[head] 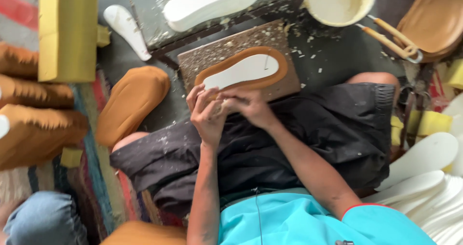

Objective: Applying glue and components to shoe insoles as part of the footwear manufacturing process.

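floor (pixel 333 57) | wooden board (pixel 212 57) | 1 tan-rimmed white sole (pixel 241 70) on board

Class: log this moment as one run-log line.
left hand: on sole edge | right hand: beside it | sole: on board

A white foam insole (pixel 241 71) lies flat on a tan leather sole piece (pixel 277 64), which rims it all round in a brown border (wider at the rounded far end). The pair rests on a speckled brown cutting board (pixel 212 57), lengthways across it, toe end to the right. The heel end sits under the fingers, partly hidden from view.
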